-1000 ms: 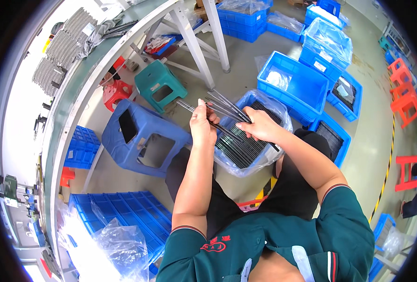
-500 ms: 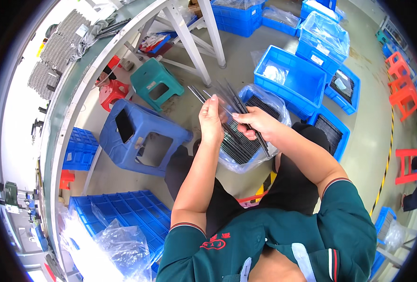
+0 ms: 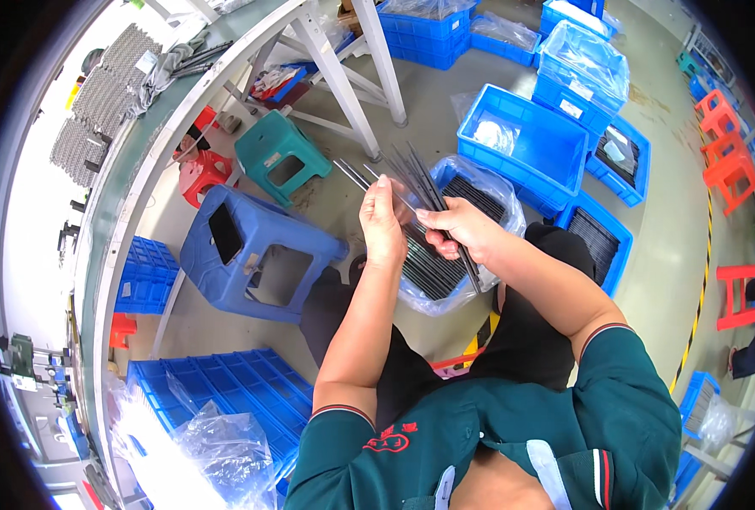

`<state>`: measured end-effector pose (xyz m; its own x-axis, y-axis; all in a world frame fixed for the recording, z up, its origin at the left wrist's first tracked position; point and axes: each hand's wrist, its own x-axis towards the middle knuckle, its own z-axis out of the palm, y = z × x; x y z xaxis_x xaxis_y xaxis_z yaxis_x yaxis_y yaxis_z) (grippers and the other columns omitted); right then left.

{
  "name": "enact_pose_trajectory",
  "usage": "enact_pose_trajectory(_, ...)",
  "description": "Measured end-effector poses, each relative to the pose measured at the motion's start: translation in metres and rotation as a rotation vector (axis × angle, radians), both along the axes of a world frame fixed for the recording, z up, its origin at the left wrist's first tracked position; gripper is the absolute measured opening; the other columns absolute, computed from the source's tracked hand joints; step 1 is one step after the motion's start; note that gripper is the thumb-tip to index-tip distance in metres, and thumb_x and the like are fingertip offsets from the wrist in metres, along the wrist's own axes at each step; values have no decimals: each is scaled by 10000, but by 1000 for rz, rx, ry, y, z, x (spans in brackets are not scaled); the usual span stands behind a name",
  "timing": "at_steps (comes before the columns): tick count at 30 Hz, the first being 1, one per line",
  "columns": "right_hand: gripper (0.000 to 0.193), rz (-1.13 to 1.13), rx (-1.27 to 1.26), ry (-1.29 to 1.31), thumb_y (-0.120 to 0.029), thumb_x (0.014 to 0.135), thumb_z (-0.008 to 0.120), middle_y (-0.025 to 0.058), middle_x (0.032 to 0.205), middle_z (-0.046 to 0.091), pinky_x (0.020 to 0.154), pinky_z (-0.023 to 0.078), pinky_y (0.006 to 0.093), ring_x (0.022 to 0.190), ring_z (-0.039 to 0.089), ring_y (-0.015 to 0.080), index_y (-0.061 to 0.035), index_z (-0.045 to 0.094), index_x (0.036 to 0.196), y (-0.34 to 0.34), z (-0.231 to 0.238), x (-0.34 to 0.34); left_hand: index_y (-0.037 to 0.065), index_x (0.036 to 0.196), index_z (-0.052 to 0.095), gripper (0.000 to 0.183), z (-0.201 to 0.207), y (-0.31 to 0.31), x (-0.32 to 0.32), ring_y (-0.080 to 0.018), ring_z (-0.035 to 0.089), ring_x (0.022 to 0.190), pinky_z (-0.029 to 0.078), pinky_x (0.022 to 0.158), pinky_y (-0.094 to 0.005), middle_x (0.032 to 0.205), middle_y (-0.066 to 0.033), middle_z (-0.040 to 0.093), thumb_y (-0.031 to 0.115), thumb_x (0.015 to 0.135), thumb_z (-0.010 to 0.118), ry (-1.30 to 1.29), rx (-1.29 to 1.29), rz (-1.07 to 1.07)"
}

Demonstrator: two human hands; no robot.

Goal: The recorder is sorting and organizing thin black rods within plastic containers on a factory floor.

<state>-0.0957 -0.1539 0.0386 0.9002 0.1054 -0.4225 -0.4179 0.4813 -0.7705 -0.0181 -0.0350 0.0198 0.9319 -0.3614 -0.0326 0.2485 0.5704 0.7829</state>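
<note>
My left hand (image 3: 383,223) is closed on a few thin dark rods (image 3: 352,174), whose tips stick out beyond the fingers at the upper left. Beside it, my right hand (image 3: 462,228) grips a bundle of black rods (image 3: 428,185). The bundle's upper ends fan out and look blurred, while its lower ends slant down toward my body. Under both hands, between my knees, stands a bin lined with a clear plastic bag (image 3: 513,202). Many more black rods (image 3: 433,276) lie side by side in it, partly hidden by my hands.
A blue stool (image 3: 203,276) with a dark phone-like slab on top stands left, near a green stool (image 3: 263,140). Blue crates (image 3: 522,157) stand ahead and right, some holding rods. A stacked blue crate (image 3: 241,374) and a long workbench (image 3: 152,144) flank my left side.
Both hands have shifted only slightly, still holding their rods. The bundle's upper ends in my right hand have moved a little; the view has tilted slightly.
</note>
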Motion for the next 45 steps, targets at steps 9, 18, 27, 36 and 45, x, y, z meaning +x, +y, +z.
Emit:
enact_pose_trajectory(9, 222, 96, 123, 38, -248, 884, 591, 24, 572, 463, 361, 291, 231, 404, 367, 76, -80, 477, 792, -8, -3, 5, 37, 910, 572, 253, 0, 4, 7, -61, 297, 513, 263, 454, -209, 659, 39, 411, 283, 936, 519, 137, -184, -126)
enact_pose_trajectory(18, 202, -65, -94, -40, -215, 890, 576, 33, 575, 465, 359, 299, 245, 391, 369, 85, -56, 477, 813, 2, -1, 4, 76, 831, 540, 270, -4, -2, 5, -40, 264, 478, 238, 430, -195, 616, 56, 373, 324, 935, 518, 50, -85, -78)
enact_pose_trajectory(27, 226, 1, 104, 25, -220, 898, 568, 15, 565, 433, 355, 290, 232, 398, 352, 79, -65, 465, 769, 2, 7, 0, 80, 853, 543, 260, 0, -1, 1, -35, 247, 485, 232, 435, -193, 615, 69, 354, 326, 934, 519, 106, -129, -98)
enact_pose_trajectory(36, 211, -41, -101, -61, -214, 893, 571, 13, 570, 459, 353, 303, 232, 383, 376, 75, -75, 452, 788, -2, 0, 4, 43, 891, 534, 369, 5, 5, 2, -63, 265, 502, 237, 453, -214, 648, 27, 380, 397, 950, 451, 79, -151, -164)
enact_pose_trajectory(45, 314, -24, -1115, -383, -334, 837, 603, 118, 603, 558, 570, 425, 373, 575, 573, 261, -23, 571, 847, -36, 1, 4, -68, 974, 561, 953, 32, 36, 16, -126, 347, 511, 254, 443, -236, 711, -70, 475, 768, 816, 131, 305, 104, -453)
